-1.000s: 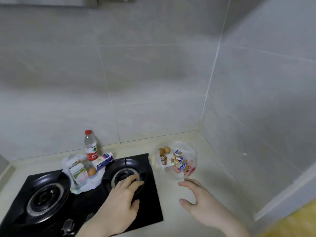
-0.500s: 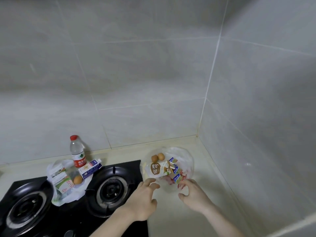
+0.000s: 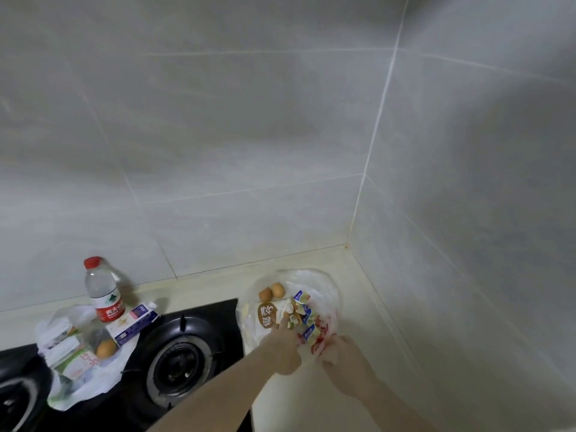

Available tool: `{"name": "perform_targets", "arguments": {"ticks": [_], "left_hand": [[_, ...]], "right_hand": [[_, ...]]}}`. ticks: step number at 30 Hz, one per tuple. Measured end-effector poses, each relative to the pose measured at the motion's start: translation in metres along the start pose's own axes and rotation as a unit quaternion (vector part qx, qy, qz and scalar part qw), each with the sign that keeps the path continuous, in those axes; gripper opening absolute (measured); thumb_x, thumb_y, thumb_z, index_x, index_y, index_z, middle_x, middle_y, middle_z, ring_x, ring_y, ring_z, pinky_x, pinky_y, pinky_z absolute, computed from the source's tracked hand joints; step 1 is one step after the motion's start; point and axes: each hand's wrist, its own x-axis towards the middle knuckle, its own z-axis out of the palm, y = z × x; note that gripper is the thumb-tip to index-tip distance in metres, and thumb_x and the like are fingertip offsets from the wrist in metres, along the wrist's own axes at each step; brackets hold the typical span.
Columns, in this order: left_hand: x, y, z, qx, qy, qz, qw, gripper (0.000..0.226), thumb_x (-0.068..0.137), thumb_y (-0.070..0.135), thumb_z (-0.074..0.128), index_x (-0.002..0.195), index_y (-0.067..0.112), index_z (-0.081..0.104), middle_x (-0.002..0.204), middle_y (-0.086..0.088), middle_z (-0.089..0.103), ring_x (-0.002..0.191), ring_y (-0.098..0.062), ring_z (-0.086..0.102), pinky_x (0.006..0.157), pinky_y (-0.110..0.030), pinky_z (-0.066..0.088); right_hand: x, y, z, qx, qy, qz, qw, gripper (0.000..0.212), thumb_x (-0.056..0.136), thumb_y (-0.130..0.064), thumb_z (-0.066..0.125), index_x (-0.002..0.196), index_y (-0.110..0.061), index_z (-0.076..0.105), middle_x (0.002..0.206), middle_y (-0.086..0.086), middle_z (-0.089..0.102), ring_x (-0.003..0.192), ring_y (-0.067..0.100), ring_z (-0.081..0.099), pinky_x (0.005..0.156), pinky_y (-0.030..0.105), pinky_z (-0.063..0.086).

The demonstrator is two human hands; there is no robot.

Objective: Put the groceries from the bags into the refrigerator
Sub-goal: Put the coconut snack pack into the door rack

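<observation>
A clear plastic bag (image 3: 324,286) with red print lies open in the counter's corner. Inside it are two brown eggs (image 3: 271,291), a white and brown pouch (image 3: 269,313) and several small blue and white packets (image 3: 307,318). My left hand (image 3: 285,349) is at the bag's near left edge; its forefinger lies on the pouch and it pinches the plastic. My right hand (image 3: 343,358) grips the bunched near edge of the bag. A second bag (image 3: 78,391) lies on the stove with a water bottle (image 3: 104,294), a milk carton (image 3: 137,322), an egg (image 3: 106,347) and a green carton (image 3: 74,361).
The black gas stove (image 3: 230,310) fills the lower left, with one burner (image 3: 184,364) just left of my left forearm. Grey tiled walls meet in a corner (image 3: 352,232) behind the bag. A strip of pale counter (image 3: 367,310) runs along the right wall.
Both hands moved forward from the counter and the stove to the corner bag and took hold of its near edge. The view shifted right and closer.
</observation>
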Motion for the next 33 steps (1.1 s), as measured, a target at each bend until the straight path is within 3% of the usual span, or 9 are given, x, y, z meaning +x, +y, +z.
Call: {"name": "perform_targets", "arguments": {"ticks": [2,6,10,15,17,22,26,31,33], "left_hand": [[0.021,-0.003,0.007,0.030,-0.026,-0.011,0.999,0.084,0.087,0.016,0.046,0.160,0.032,0.010,0.167,-0.008,-0.020,0.153,-0.042,-0.013,0.124,-0.054,0.016],[0.041,-0.006,0.008,0.073,-0.058,-0.018,0.996,0.066,0.092,0.008,0.041,0.156,0.010,0.029,0.168,-0.018,-0.003,0.151,-0.042,-0.021,0.125,-0.053,0.002],[0.063,-0.029,0.024,0.058,-0.059,-0.058,0.995,0.074,0.088,0.012,0.044,0.157,0.030,0.025,0.165,-0.020,-0.019,0.151,-0.040,-0.020,0.125,-0.054,0.007],[0.064,-0.042,0.030,0.048,-0.056,-0.093,0.993,0.076,0.089,0.016,0.046,0.159,0.025,0.021,0.163,-0.013,-0.030,0.154,-0.038,-0.013,0.125,-0.053,0.001],[0.064,-0.046,0.032,0.050,-0.035,-0.095,0.994,0.078,0.086,0.016,0.045,0.159,0.027,0.021,0.165,-0.010,-0.026,0.153,-0.037,-0.015,0.123,-0.055,-0.004],[0.057,-0.046,0.028,0.083,0.032,-0.072,0.993,0.084,0.087,0.016,0.044,0.161,0.014,0.004,0.168,-0.010,-0.012,0.155,-0.034,-0.010,0.125,-0.053,-0.006],[0.043,-0.040,0.010,0.081,0.135,-0.052,0.986,0.077,0.087,0.016,0.043,0.159,0.011,0.015,0.165,-0.004,0.015,0.153,-0.026,0.009,0.126,-0.046,-0.003],[0.017,-0.041,-0.006,0.033,0.212,-0.006,0.977,0.077,0.082,0.016,0.042,0.157,0.013,0.024,0.160,0.002,0.024,0.148,-0.019,0.018,0.126,-0.038,0.001],[0.005,-0.041,-0.011,-0.019,0.247,0.033,0.968,0.078,0.079,0.013,0.042,0.156,0.016,0.028,0.159,0.004,0.025,0.146,-0.017,0.021,0.125,-0.032,0.009]], "right_hand": [[-0.002,-0.005,-0.008,-0.025,0.003,-0.006,1.000,0.035,0.098,-0.018,0.052,0.131,-0.012,0.064,0.136,0.005,0.057,0.131,0.027,0.048,0.110,0.034,0.037],[0.004,0.003,-0.010,-0.004,0.015,0.017,1.000,0.040,0.095,-0.021,0.056,0.135,-0.017,0.057,0.137,0.000,0.052,0.135,0.021,0.045,0.111,0.026,0.032],[0.014,0.005,-0.013,-0.011,0.006,0.020,1.000,0.044,0.097,-0.023,0.053,0.141,-0.018,0.052,0.142,-0.001,0.047,0.138,0.019,0.042,0.113,0.025,0.029],[0.045,0.016,0.003,-0.005,-0.015,0.028,0.999,0.050,0.088,-0.040,0.043,0.134,-0.027,0.058,0.135,-0.008,0.051,0.129,0.015,0.046,0.112,0.028,0.038],[0.058,0.021,0.012,0.009,-0.013,0.034,0.999,0.054,0.083,-0.047,0.039,0.130,-0.033,0.059,0.132,-0.009,0.055,0.125,0.015,0.051,0.107,0.029,0.043],[0.080,0.009,0.017,0.028,0.017,0.054,0.998,0.059,0.084,-0.036,0.052,0.143,-0.035,0.051,0.150,-0.008,0.048,0.144,0.019,0.042,0.108,0.034,0.046],[0.095,0.000,0.025,0.003,0.007,0.078,0.997,0.049,0.088,-0.032,0.055,0.137,-0.033,0.055,0.148,-0.010,0.048,0.146,0.018,0.040,0.097,0.036,0.052],[0.107,0.004,0.041,0.029,0.022,0.117,0.992,0.049,0.080,-0.035,0.053,0.130,-0.038,0.055,0.139,-0.010,0.056,0.139,0.018,0.045,0.093,0.035,0.053],[0.106,0.003,0.045,0.058,0.029,0.129,0.989,0.045,0.086,-0.033,0.055,0.131,-0.038,0.058,0.138,-0.009,0.058,0.134,0.015,0.049,0.090,0.027,0.051]]}}
